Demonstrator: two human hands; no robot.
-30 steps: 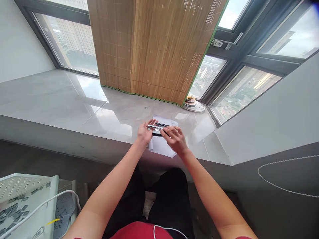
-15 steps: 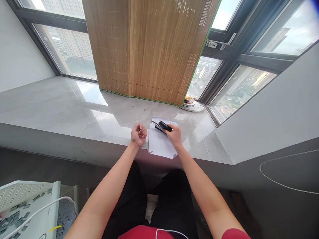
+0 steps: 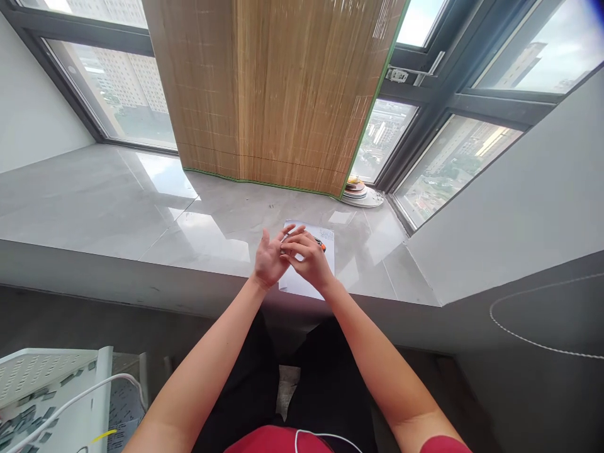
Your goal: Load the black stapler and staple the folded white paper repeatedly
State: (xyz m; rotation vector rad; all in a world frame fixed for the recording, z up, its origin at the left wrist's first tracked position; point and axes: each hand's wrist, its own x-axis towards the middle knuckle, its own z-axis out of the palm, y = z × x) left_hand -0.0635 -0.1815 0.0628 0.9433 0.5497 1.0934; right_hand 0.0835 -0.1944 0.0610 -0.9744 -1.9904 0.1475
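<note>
Palm up and fingers spread, my left hand (image 3: 271,257) is held over the left edge of a sheet of white paper (image 3: 302,286). My right hand (image 3: 309,255) reaches across it, its fingertips pinched together at the left palm and fingers. Something small may be between those fingertips, but it is too small to make out. Behind the right hand, a stapler (image 3: 323,246) lies on the paper; only its dark body end with an orange-red part shows, the rest being covered by the hand.
The paper lies at the front edge of a grey tiled window sill (image 3: 217,214). A bamboo blind (image 3: 283,94) hangs behind it, with stacked plates (image 3: 362,196) at its right corner. A white rack (image 3: 56,402) stands low at left; a bead chain (image 3: 523,340) hangs at right.
My right hand has let go of the stapler, leaving it on the paper, and moved left to my left hand. My left hand has opened from a closed fist.
</note>
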